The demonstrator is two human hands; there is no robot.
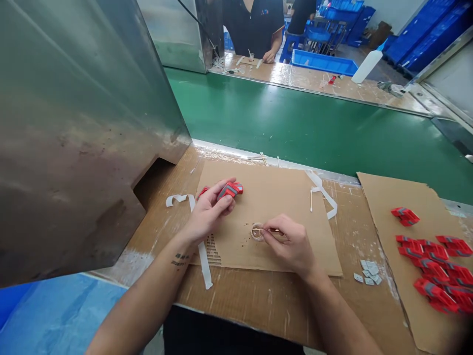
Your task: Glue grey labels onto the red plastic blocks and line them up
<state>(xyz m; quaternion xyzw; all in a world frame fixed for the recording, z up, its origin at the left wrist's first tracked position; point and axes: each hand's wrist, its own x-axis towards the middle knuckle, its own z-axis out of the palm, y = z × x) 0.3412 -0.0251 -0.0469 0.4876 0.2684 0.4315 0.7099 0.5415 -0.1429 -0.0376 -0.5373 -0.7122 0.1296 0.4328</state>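
Observation:
My left hand point(211, 209) is closed round a red and grey plastic part point(229, 190), held above the left side of a cardboard sheet point(273, 197). Another red piece shows just behind it, and one more peeks out left of the fingers. My right hand point(288, 239) pinches a thin stick, its tip in a small round clear cup point(256, 231) on the cardboard. Small brown specks lie around the cup.
Red parts point(432, 268) sit on a second cardboard point(391, 197) at right, near small grey tiles point(370, 271). White tape strips and cotton swabs point(311, 201) lie about. A metal housing point(81, 123) stands left. Beyond the green belt point(295, 125) is a person point(254, 27).

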